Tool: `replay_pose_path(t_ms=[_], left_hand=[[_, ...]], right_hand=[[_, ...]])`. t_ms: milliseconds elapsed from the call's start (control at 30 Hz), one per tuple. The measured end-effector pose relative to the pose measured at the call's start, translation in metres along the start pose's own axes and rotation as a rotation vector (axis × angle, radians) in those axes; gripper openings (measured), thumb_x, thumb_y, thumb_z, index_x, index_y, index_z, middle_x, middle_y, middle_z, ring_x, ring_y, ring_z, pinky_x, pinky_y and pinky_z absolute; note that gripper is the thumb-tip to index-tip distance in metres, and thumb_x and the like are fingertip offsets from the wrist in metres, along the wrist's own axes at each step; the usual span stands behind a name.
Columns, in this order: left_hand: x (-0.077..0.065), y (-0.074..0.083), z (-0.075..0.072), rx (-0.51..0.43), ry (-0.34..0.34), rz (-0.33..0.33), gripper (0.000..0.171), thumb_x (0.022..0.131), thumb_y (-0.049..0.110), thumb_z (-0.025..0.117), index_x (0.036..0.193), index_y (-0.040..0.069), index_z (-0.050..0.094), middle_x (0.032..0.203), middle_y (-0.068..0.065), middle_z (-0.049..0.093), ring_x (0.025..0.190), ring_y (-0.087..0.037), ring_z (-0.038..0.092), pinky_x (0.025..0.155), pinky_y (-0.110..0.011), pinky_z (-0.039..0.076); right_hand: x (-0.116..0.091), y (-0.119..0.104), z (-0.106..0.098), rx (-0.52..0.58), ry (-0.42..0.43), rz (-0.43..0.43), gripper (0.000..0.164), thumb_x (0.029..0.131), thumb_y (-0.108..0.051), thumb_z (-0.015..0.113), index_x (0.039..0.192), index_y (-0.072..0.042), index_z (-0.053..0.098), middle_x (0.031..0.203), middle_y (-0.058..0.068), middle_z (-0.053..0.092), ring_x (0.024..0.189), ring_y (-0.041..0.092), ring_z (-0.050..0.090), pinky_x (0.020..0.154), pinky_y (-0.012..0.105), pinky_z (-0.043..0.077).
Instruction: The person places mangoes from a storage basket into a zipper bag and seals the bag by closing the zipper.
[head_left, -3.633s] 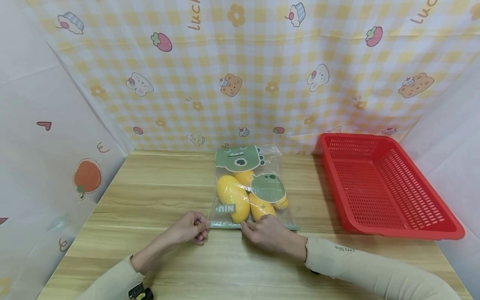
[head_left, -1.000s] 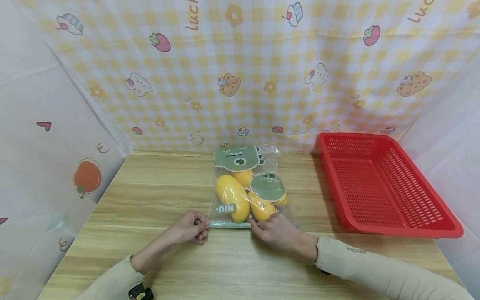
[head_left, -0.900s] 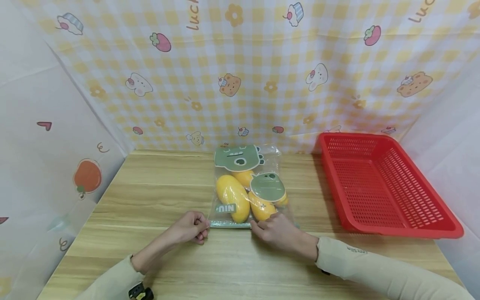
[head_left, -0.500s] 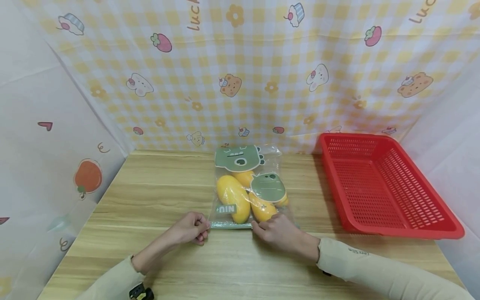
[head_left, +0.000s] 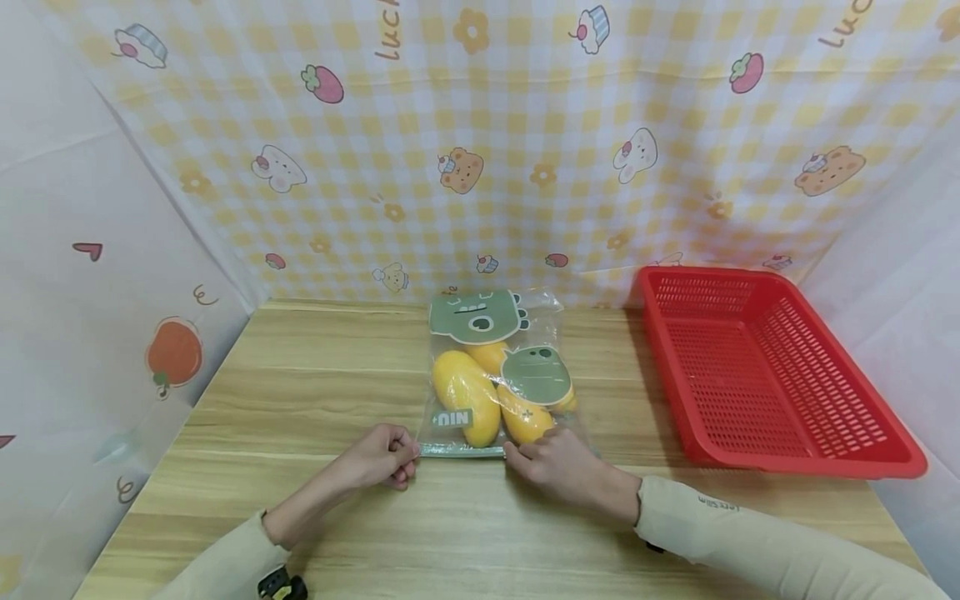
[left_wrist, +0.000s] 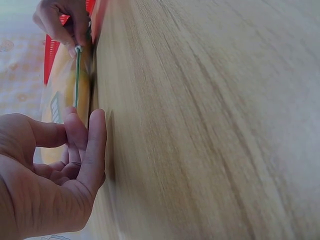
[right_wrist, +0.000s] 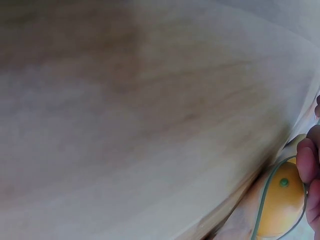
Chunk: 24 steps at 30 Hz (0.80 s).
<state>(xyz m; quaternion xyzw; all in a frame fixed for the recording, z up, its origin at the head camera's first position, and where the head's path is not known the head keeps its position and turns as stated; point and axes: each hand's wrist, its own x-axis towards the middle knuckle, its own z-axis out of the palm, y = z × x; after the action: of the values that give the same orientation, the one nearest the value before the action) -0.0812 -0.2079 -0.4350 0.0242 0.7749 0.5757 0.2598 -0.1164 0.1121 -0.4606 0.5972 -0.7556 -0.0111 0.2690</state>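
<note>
A clear zip bag (head_left: 536, 375) with green cartoon prints lies flat on the table, its mouth towards me. Inside are yellow mangoes (head_left: 465, 392) and, seen in the right wrist view, an orange-coloured fruit (right_wrist: 281, 202) with a green stem spot. My left hand (head_left: 381, 457) pinches the left end of the bag's green zip strip (head_left: 461, 452). Farther right along that strip, my right hand (head_left: 557, 469) grips it between thumb and fingers. A small white piece (left_wrist: 78, 48) shows at the right fingertips in the left wrist view. Right of them, the green edges stand apart around the fruit.
A red plastic basket (head_left: 810, 465) with slotted sides stands at the right of the wooden table (head_left: 330, 350). Behind hangs a yellow checked curtain (head_left: 525, 225), close to the bag's far end. A white sheet (head_left: 112, 350) borders the left side.
Over the last few seconds my right hand has moved to the right along the zip strip, only slightly in the last second. The left hand and the bag have stayed in place.
</note>
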Motion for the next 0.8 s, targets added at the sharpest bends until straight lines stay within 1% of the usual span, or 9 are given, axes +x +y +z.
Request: replay_pose_path(t_ms=[167,333,533,700,800], left_hand=[[0.0002,-0.0007,-0.0004,0.000,-0.003,0.005,0.015,0.104,-0.001,0.052,0.094,-0.009,0.058,0.074,-0.009,0.061,0.064,-0.013,0.058,0.065,-0.034,0.061],[0.0002,-0.0005,-0.0003,0.002,-0.002,0.006,0.015,0.104,-0.001,0.052,0.093,-0.009,0.058,0.074,-0.009,0.061,0.063,-0.013,0.058,0.065,-0.033,0.060],[0.0006,0.0002,0.0002,0.000,0.002,0.000,0.015,0.104,-0.001,0.052,0.093,-0.009,0.058,0.074,-0.009,0.061,0.064,-0.013,0.058,0.065,-0.034,0.060],[-0.0002,0.0010,0.0007,0.000,0.002,0.001,0.015,0.104,0.000,0.052,0.093,-0.008,0.058,0.075,-0.010,0.061,0.064,-0.013,0.058,0.066,-0.034,0.061],[-0.0005,0.0014,0.0011,0.001,0.006,0.002,0.015,0.104,0.000,0.053,0.092,-0.008,0.058,0.075,-0.010,0.061,0.064,-0.013,0.058,0.066,-0.034,0.061]], right_hand=[[-0.0013,0.0006,0.0006,0.005,-0.018,0.004,0.025,0.085,-0.005,0.063,0.108,-0.005,0.072,0.071,-0.005,0.060,0.048,0.009,0.049,0.041,0.022,0.039],[-0.0024,0.0014,-0.0005,0.008,-0.030,0.011,0.024,0.089,-0.007,0.059,0.109,-0.006,0.072,0.072,-0.005,0.062,0.049,0.009,0.051,0.042,0.023,0.041],[-0.0035,0.0023,-0.0019,0.004,-0.006,0.015,0.029,0.097,-0.008,0.044,0.107,-0.006,0.072,0.070,-0.005,0.060,0.048,0.010,0.049,0.041,0.023,0.039],[-0.0042,0.0027,-0.0014,0.008,0.024,0.020,0.044,0.107,-0.008,0.028,0.105,-0.005,0.071,0.068,-0.005,0.057,0.046,0.011,0.047,0.040,0.024,0.038],[-0.0048,0.0027,-0.0012,0.012,0.026,0.020,0.046,0.108,-0.009,0.025,0.104,-0.005,0.071,0.069,-0.005,0.057,0.046,0.010,0.046,0.040,0.024,0.038]])
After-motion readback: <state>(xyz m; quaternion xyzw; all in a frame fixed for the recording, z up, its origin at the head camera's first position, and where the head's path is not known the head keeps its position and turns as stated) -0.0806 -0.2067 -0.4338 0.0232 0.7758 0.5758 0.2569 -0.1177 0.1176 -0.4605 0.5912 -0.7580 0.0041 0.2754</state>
